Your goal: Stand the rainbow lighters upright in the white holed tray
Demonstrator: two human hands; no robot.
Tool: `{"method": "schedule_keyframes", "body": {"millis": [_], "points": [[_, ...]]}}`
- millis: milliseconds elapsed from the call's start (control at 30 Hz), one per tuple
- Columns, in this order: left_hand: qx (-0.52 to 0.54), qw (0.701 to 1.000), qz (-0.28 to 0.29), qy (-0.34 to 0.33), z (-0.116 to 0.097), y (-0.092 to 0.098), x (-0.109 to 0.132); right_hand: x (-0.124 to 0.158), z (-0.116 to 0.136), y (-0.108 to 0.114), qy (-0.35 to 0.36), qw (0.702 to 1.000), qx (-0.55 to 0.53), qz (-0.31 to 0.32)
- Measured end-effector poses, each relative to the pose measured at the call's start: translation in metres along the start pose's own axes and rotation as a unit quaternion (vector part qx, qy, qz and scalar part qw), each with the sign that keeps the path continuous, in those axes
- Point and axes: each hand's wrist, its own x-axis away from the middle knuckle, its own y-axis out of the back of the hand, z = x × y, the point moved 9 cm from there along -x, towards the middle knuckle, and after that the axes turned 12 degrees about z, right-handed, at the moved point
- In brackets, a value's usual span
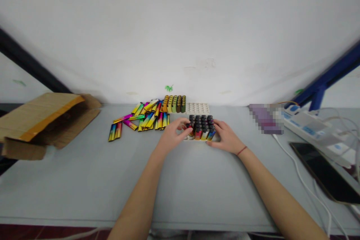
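A white tray (189, 138) with round holes holds rows of upright coloured tubes with black tops (204, 123). At its left front corner, my left hand (174, 134) pinches one black-topped tube (191, 130) between thumb and fingers. My right hand (225, 137) grips the tray's right side, thumb along the front edge and fingers behind. Left of the tray lies a loose pile of shiny rainbow-coloured flat tubes (149, 119). Two more tubes (115, 131) lie side by side at the pile's left end.
Behind stand a block of upright gold-topped pieces (174, 104) and another white holed tray (197, 108). An opened cardboard box (53, 116) lies at left. At right are a pixelated purple item (264, 119), a power strip (317, 131), a dark phone (323, 168) and white cables (295, 161).
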Motion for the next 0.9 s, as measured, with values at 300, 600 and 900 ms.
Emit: {"method": "schedule_keyframes", "body": {"millis": [300, 600, 900], "points": [[-0.055, 0.996, 0.011, -0.063, -0.010, -0.003, 0.001, 0.000, 0.000, 0.000, -0.006, 1.000, 0.010, 0.004], [-0.092, 0.989, -0.063, -0.102, -0.021, 0.015, 0.008, 0.000, 0.000, -0.001, -0.008, 1.000, 0.010, 0.000], [-0.077, 0.985, -0.153, -0.032, -0.008, 0.041, 0.016, 0.000, -0.001, -0.001, -0.014, 1.000, 0.010, 0.007]]}}
